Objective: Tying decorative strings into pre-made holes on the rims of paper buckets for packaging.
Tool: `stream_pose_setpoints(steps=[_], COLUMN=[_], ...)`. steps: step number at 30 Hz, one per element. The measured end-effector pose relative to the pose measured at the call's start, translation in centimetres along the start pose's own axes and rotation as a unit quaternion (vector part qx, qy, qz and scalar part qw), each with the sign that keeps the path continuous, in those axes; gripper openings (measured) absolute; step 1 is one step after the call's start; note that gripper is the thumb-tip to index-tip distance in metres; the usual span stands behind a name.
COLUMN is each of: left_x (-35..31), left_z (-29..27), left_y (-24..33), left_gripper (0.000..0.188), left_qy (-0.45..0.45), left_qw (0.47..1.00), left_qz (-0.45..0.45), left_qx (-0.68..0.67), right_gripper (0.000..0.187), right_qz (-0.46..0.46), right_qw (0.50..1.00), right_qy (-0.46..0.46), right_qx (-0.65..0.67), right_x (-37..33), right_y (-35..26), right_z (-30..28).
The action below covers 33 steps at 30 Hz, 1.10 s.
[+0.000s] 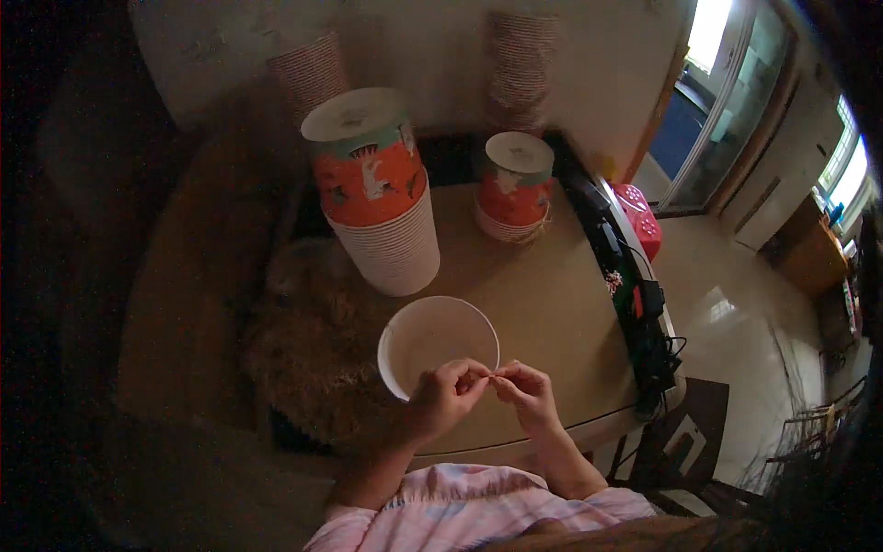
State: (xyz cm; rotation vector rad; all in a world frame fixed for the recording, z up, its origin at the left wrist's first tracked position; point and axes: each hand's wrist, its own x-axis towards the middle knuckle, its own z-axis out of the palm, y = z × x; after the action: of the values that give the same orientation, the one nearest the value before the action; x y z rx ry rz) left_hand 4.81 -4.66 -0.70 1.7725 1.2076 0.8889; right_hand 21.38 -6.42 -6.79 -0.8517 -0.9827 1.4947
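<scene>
The left hand [443, 396] and right hand [528, 391] pinch narrowly, fingertips meeting near the round white tub's [432, 333] rim; whether they grip anything, I cannot tell. The tub sits on the smooth table [561, 304], beside shaggy brown fibre [308, 359].

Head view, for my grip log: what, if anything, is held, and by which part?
Can't be told: anything pinched by left hand or right hand is too small.

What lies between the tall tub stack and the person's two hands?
In the head view, the open white tub lies between the tall tub stack and the left hand and right hand.
</scene>
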Motion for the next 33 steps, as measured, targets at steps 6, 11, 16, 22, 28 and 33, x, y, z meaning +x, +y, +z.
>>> stream_pose_setpoints(steps=[6,11,16,22,28,33], left_x=[0.0,-0.1,-0.3,-0.2,0.0,-0.1], left_z=[0.6,0.4,-0.2,0.2,-0.5,-0.6], left_y=[-0.7,-0.3,0.7,0.4,-0.3,-1.3], left_gripper=[0.010,0.010,0.009,0.007,0.006,0.008], left_qy=[0.037,0.045,0.015,0.050,0.092,0.091], left_qw=[0.999,0.999,0.998,0.998,0.996,0.995], left_qz=[-0.002,0.015,0.031,0.030,0.008,-0.022], left_qx=[0.024,0.026,0.060,0.032,0.018,-0.028], right_gripper=[0.007,0.007,0.006,0.006,0.015,0.016], right_qz=[0.020,0.044,0.029,-0.036,-0.187,-0.174], right_qw=[1.000,0.999,0.999,0.990,0.927,0.880], right_qy=[0.007,0.017,0.024,0.053,0.029,0.059], right_qx=[0.009,0.000,-0.005,-0.124,-0.324,-0.437], right_x=[-0.1,-0.1,-0.2,0.2,1.5,1.8], right_y=[-0.2,0.0,-0.5,0.1,-1.5,-3.2], right_z=[0.2,0.3,0.8,0.9,2.2,3.3])
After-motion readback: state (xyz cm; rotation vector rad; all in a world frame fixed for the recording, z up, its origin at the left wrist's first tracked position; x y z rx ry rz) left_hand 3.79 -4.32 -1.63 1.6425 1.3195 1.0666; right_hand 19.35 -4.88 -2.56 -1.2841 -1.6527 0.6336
